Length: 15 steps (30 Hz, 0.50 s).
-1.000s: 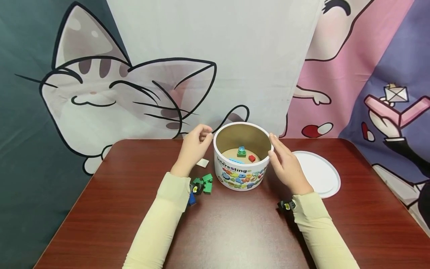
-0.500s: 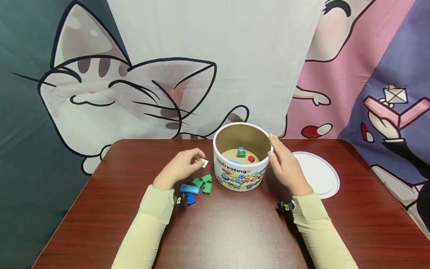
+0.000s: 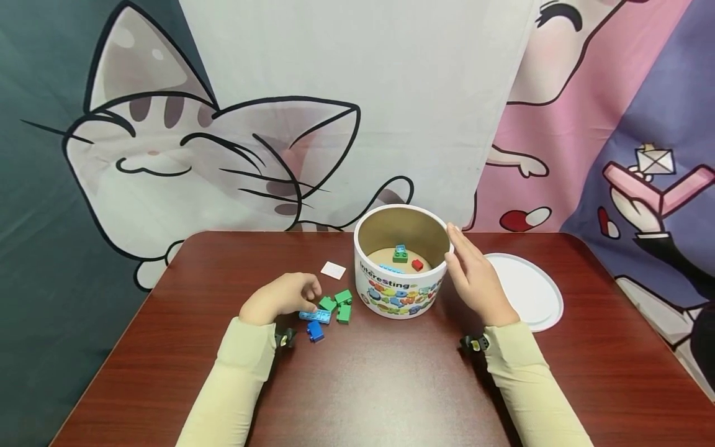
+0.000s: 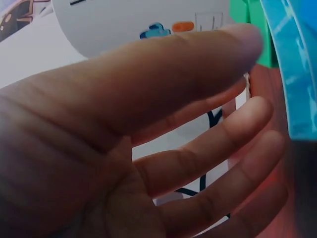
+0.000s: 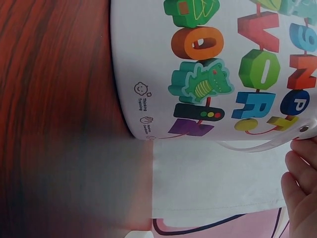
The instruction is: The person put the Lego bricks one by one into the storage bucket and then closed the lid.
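Note:
My left hand (image 3: pixel 281 298) is over the left end of a long light blue brick (image 3: pixel 319 317) on the table. In the left wrist view the thumb and fingers are spread apart, with the brick (image 4: pixel 293 69) beyond their tips. Several green bricks (image 3: pixel 344 313) and a dark blue brick (image 3: pixel 315 331) lie beside it. My right hand (image 3: pixel 475 279) rests with straight fingers against the right side of a white round tub (image 3: pixel 398 298). Inside the tub are a green brick (image 3: pixel 400 256) with a small blue piece on top, a red brick (image 3: pixel 417 265) and a light blue piece (image 3: pixel 391 269).
A white card (image 3: pixel 333 270) lies behind the green bricks, left of the tub. The tub's white round lid (image 3: pixel 530 292) lies flat to the right, behind the right hand. A printed cloth (image 3: pixel 436 93) hangs along the table's far edge.
My left hand has moved from beside the tub's rim, down and left past the white card, to the light blue brick. The card lies turned slightly. My right hand stays on the tub.

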Tool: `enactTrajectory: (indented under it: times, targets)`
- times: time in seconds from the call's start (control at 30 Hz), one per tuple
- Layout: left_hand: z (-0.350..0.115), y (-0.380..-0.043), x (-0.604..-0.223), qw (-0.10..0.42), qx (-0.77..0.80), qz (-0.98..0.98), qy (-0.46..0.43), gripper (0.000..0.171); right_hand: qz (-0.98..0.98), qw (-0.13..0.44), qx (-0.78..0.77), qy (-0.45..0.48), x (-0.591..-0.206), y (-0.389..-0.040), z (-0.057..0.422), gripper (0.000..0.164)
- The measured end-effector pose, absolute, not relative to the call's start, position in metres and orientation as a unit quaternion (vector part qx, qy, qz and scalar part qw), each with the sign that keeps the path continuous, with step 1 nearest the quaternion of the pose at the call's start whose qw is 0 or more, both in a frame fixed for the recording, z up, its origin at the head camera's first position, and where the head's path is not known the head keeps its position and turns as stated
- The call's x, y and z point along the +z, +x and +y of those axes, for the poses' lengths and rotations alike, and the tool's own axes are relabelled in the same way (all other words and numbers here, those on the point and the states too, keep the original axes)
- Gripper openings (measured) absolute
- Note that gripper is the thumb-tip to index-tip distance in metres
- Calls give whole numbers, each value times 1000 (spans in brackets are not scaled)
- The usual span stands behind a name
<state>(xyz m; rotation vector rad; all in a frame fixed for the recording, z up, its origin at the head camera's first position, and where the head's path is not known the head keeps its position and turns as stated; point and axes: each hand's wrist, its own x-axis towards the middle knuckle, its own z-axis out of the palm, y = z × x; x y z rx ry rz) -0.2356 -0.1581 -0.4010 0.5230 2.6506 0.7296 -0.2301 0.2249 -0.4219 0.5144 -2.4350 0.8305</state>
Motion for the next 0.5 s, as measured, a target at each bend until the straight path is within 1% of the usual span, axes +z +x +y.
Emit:
enactTrajectory:
  times: [0.27, 0.5]
  targets:
    - [-169, -238, -410, 189, 265, 922, 208, 20, -895, 257, 312, 187, -424, -231, 225, 53]
    - [-172, -237, -411, 212, 284, 912, 208, 19, -894, 257, 316, 188, -423, -230, 225, 53]
